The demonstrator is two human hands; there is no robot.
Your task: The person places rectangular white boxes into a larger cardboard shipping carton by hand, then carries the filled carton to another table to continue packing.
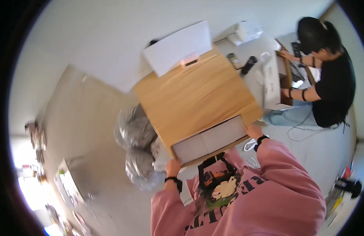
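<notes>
A long, shallow brown box (207, 141) lies along the near edge of the wooden table (197, 98). Its inside shows pale, flat panels, with a seam near the middle. My left hand (173, 168) is closed at the near left corner of this box. At its right end, my right hand (253, 131) grips the edge. Both thumbs and fingertips are small and partly hidden by the box's sides. Black straps circle both of my wrists.
Clear plastic bags (140, 161) with grey contents lean by the table's left side. A white panel (180, 47) and a pink holder (190, 60) stand at the far edge. To the right, a co-worker (331, 74) handles an open white carton (273, 80) near a black bottle (249, 65).
</notes>
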